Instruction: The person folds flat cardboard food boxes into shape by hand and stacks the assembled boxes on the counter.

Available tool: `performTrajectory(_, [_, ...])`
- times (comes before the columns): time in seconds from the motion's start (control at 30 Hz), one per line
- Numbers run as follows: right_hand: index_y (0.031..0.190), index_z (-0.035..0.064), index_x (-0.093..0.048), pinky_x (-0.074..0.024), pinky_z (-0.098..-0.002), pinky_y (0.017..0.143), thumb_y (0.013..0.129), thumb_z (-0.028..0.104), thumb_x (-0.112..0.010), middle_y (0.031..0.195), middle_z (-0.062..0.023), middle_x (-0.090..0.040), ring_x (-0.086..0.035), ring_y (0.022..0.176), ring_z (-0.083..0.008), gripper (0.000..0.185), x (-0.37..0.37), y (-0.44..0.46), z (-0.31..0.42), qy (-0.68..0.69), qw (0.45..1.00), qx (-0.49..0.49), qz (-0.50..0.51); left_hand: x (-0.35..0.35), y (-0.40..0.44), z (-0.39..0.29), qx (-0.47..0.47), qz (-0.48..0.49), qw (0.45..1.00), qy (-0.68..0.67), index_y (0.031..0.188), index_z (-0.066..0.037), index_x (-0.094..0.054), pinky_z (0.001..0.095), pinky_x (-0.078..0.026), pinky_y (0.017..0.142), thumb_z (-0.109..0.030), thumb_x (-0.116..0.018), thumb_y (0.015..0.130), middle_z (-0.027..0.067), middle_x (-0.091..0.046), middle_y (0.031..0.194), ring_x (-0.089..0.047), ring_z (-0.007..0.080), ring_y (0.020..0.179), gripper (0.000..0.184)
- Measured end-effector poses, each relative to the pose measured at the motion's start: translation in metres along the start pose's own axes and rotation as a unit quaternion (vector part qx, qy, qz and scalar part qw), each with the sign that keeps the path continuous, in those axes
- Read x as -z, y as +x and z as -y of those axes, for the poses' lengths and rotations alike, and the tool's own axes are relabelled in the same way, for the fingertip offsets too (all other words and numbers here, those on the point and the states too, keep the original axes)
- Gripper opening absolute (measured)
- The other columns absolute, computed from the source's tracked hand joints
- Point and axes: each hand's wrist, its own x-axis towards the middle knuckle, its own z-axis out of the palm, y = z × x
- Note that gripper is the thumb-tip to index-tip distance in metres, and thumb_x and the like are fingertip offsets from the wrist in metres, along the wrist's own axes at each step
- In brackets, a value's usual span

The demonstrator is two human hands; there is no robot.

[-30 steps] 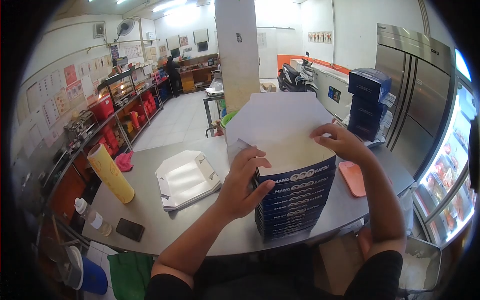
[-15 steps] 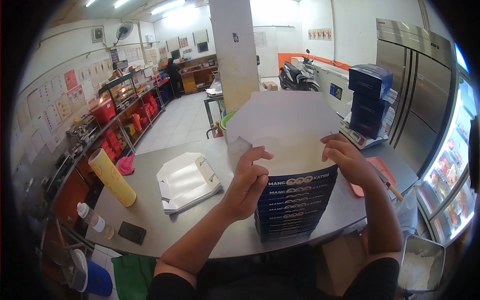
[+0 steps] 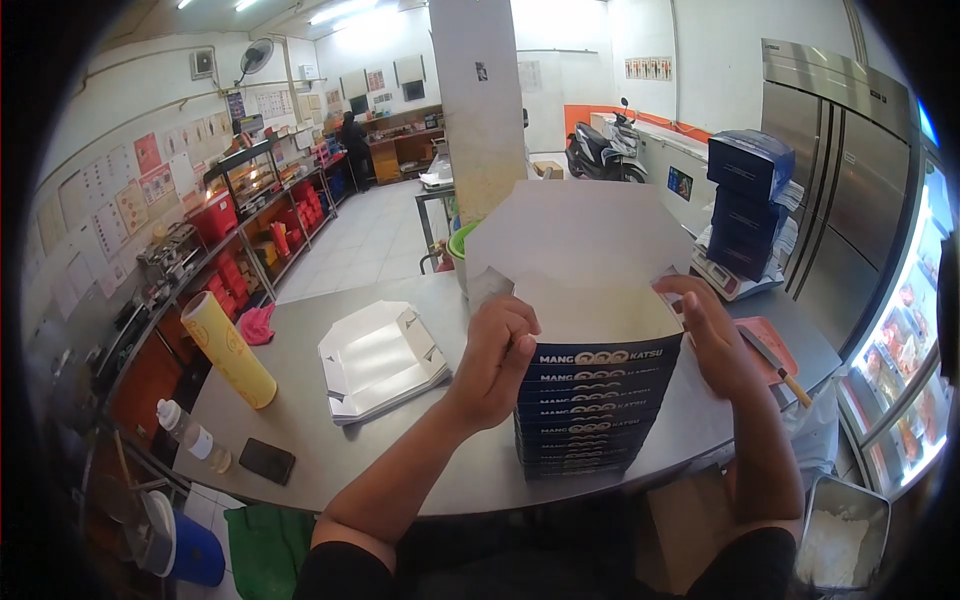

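Note:
A tall stack of dark blue cardboard food boxes (image 3: 590, 410) with white lettering stands at the table's front edge. The top box (image 3: 600, 315) is open toward me, its white lid (image 3: 590, 225) raised at the back. My left hand (image 3: 497, 355) is closed on this box's left front corner, fingers curled over the wall. At the right side, my right hand (image 3: 708, 335) holds the wall near the corner flap, with bent fingers inside and some fingertips hidden. Left of the stack lies a pile of flattened white box blanks (image 3: 383, 360).
On the steel table (image 3: 300, 400) are a yellow wrap roll (image 3: 230, 350), a clear bottle (image 3: 193, 437), a phone (image 3: 267, 461) and a pink cloth (image 3: 257, 325). A knife (image 3: 775, 362) rests on a pink tray (image 3: 780, 340). Blue boxes (image 3: 742, 205) sit on a scale; another person (image 3: 354, 150) stands far back.
My left fingers have curled down onto the box's left corner. My right hand has shifted down and outward along the right wall, and the camera view has turned slightly left.

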Motion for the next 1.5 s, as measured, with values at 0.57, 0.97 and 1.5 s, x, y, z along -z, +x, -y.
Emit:
performTrajectory(0.57, [0.153, -0.002, -0.04, -0.04, -0.0433, 0.112, 0.11, 0.047, -0.044, 0.146, -0.0192, -0.052, -0.052, 0.132, -0.0284, 0.065, -0.158, -0.159, -0.131, 0.234, 0.946, -0.128, -0.185, -0.097, -0.169, 0.014, 0.284, 0.003, 0.939, -0.194, 0.16, 0.007, 0.017, 0.045, -0.006, 0.129, -0.057, -0.045, 0.107, 0.0274, -0.004, 0.17, -0.004, 0.0363, 0.16, 0.104])
performTrajectory(0.97, [0.136, -0.0063, -0.058, -0.048, -0.0389, 0.102, 0.11, 0.034, -0.051, 0.123, -0.0188, -0.069, -0.065, 0.113, -0.0245, 0.049, -0.108, -0.097, -0.106, 0.117, 0.971, -0.069, -0.198, -0.14, -0.155, -0.002, 0.3, -0.003, 0.931, -0.209, 0.156, 0.006, 0.028, 0.044, -0.001, 0.129, -0.035, -0.06, 0.105, 0.0282, 0.009, 0.168, 0.004, 0.0361, 0.16, 0.11])
performTrajectory(1.5, [0.148, 0.0001, -0.037, -0.0299, -0.0403, 0.119, 0.106, 0.048, -0.053, 0.148, -0.0145, -0.045, -0.042, 0.14, -0.0235, 0.066, -0.101, -0.119, -0.174, 0.132, 0.971, -0.012, -0.198, -0.083, -0.119, 0.073, 0.265, 0.148, 0.951, -0.061, 0.158, -0.001, 0.002, 0.0492, -0.022, 0.127, -0.026, -0.074, 0.097, 0.0328, -0.02, 0.164, -0.021, 0.0435, 0.156, 0.1])
